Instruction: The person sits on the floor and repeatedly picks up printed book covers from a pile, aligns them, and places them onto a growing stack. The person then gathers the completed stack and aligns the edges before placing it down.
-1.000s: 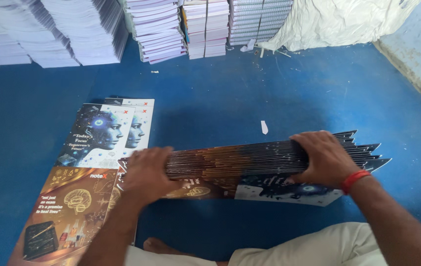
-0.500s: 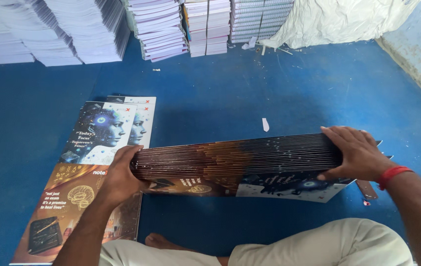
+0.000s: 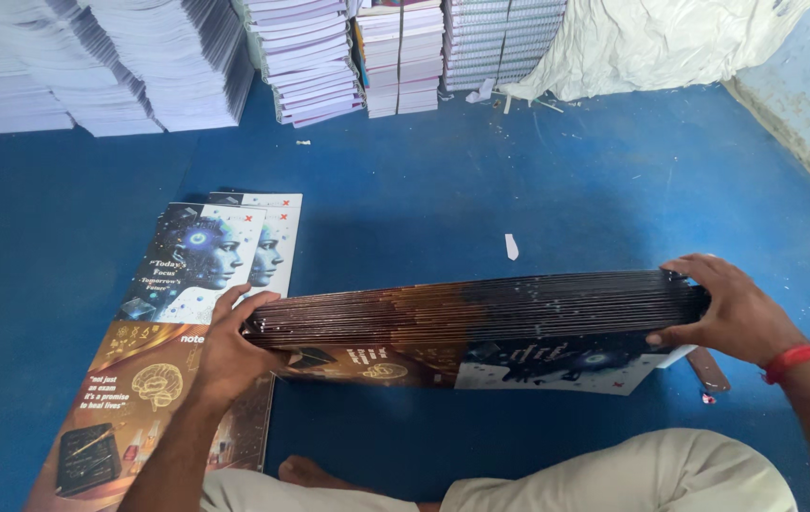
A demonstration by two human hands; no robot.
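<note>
- At bottom edge of frame: pale trousers [image 3: 613,474] over crossed legs, one bare foot [image 3: 305,469] showing at lower centre.
- Just above, mid-frame: thick stack of printed covers [image 3: 481,308] held on edge, long side running left to right, lower edge near the floor; glossy, dark brown and gold on the left, night-blue and white on the right.
- Left hand [image 3: 229,346] clamped on the stack's left end, fingers curled over the top edge.
- Right hand [image 3: 732,313] gripping the right end, fingers wrapped across the top (red band on the wrist).
- Lower left: loose cover sheets [image 3: 177,322] lying flat, partly overlapping.
- All around: blue floor covering [image 3: 424,190], smooth, with a small white scrap [image 3: 511,246] at centre.
- Along the top: piles of white paper blocks [image 3: 139,57] and a crumpled white sack [image 3: 651,43] at upper right.
</note>
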